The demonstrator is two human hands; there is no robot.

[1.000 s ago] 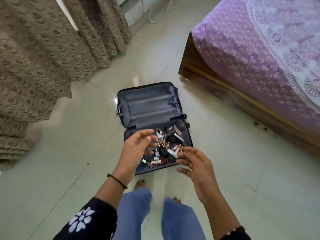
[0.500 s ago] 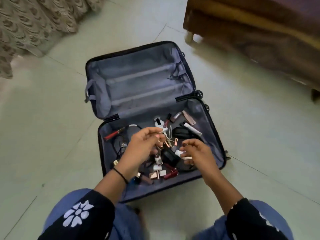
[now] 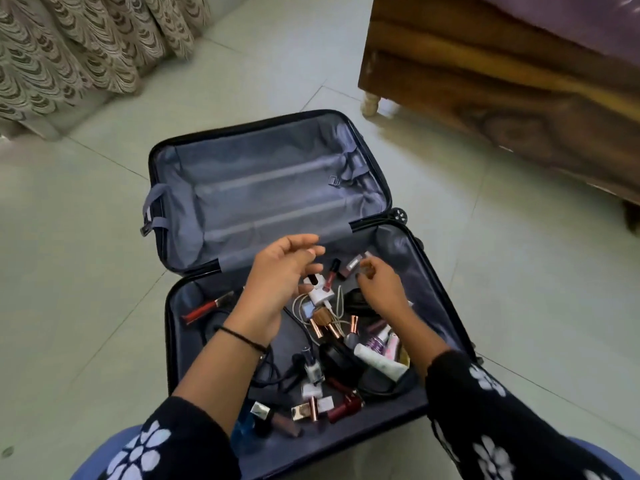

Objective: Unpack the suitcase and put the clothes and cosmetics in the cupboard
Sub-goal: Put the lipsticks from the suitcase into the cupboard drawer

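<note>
Beige patterned curtain (image 3: 69, 57) far up-left of left hand (image 3: 277, 285). Wooden bed frame (image 3: 485, 81) up-right of right hand (image 3: 381, 292), purple bedspread (image 3: 571, 19) on top. White charger plug (image 3: 313, 296) between the hands. Pale floor tiles (image 3: 69, 306) underneath.

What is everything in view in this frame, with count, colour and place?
suitcase: one, dark shell, grey lining, lying open on the floor.
cosmetics: many, mixed colours, loose in the suitcase's near half.
red tube: one, red, left side of near half.
charger: one, white with cable, among the cosmetics.
curtain: one, beige patterned, top left.
bed frame: one, brown wood, top right.
floor: pale tiles, all around.
sleeves: two, black with white flowers, bottom.
left hand: one, relaxed, above the cosmetics, holding nothing.
right hand: one, curled over the far cosmetics; grip unclear.
</note>
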